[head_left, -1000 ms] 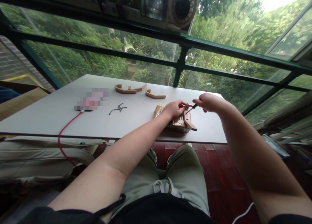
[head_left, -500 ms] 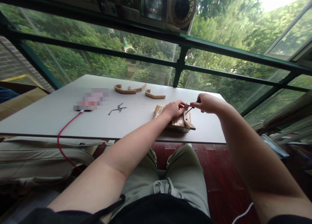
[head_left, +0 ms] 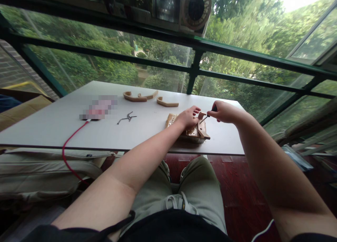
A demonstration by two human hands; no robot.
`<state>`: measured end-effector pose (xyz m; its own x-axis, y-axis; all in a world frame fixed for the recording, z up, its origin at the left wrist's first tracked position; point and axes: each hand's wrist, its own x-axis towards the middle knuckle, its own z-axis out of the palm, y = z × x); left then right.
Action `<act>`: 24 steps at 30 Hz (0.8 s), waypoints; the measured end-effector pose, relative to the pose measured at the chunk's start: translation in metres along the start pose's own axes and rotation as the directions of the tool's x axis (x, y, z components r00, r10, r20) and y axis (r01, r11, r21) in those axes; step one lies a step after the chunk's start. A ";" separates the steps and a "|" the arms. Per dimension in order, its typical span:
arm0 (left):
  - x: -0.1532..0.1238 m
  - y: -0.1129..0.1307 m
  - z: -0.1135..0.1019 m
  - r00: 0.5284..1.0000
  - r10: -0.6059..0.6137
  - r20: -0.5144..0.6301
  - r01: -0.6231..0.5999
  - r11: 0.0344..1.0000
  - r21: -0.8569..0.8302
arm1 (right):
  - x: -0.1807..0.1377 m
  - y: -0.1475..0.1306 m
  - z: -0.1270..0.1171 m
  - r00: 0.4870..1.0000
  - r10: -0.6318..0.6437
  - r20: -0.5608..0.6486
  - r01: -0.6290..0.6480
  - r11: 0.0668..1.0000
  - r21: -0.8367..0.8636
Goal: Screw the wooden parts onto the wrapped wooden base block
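Note:
My right hand is closed round the dark handle of a screwdriver. Its thin shaft slants down to the left, with the tip at a bent wooden piece. That piece has a dark hole in it and lies across the right end of a brown block in shiny clear wrapping. Over the block rests my left hand, fingers apart and slightly raised, the thumb side close beside the wooden piece. Whether the thumb touches the wood I cannot tell. Part of the block is hidden under this hand.
Three curved wooden pieces, among them a hook-shaped one, lie toward the back of the white table. Several dark bent metal rods lie left of centre. A red cable runs from a blurred-out object over the front edge.
My left fingers have lifted and spread slightly away from the wooden piece. My right hand has shifted slightly with the screwdriver, whose tip stays at the wood.

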<state>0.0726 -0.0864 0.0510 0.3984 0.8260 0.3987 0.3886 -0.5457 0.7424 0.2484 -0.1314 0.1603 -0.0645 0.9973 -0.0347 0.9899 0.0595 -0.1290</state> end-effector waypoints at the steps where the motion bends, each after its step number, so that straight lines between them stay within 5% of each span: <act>1: 0.000 0.000 0.000 1.000 0.012 -0.003 -0.012 1.000 -0.012 | 0.000 0.000 0.000 1.000 0.000 0.006 0.000 1.000 -0.002; 9: 0.000 0.000 -0.002 0.982 0.177 0.071 -0.177 0.984 -0.001 | 0.000 0.000 0.000 1.000 -0.006 0.013 0.006 1.000 0.000; 16: 0.002 0.001 -0.005 0.947 0.158 0.281 -0.210 0.963 0.166 | 0.000 -0.007 0.001 0.999 -0.049 0.003 0.049 0.998 -0.028; 24: 0.002 0.005 -0.005 0.937 0.099 0.335 -0.218 0.915 0.339 | 0.001 -0.011 0.001 0.999 -0.047 0.009 0.047 0.999 -0.005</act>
<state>0.0713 -0.0866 0.0577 0.6900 0.6727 0.2672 0.5507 -0.7274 0.4094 0.2372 -0.1307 0.1605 -0.1121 0.9930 -0.0374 0.9863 0.1066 -0.1257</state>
